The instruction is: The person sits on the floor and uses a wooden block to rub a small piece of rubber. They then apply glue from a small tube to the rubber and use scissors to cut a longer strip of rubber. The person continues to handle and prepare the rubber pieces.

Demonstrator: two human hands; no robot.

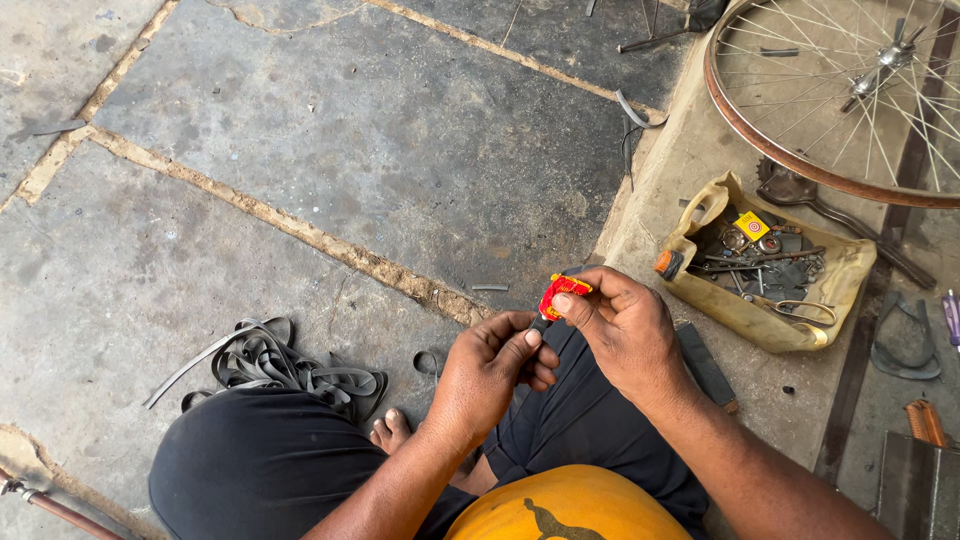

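Note:
My right hand pinches a small crumpled red and yellow tube between thumb and fingers, held above my lap. My left hand grips the tube's dark lower end, fingers curled around it just below the right hand. Both hands meet over my black trousers, with a bare toe showing beneath the left wrist.
A dirty yellow cloth bag of metal tools and small parts lies open to the right. A spoked bicycle rim lies at the top right. Strips of black rubber tube pile on the stone floor at left. Scissors and a file lie at the right edge.

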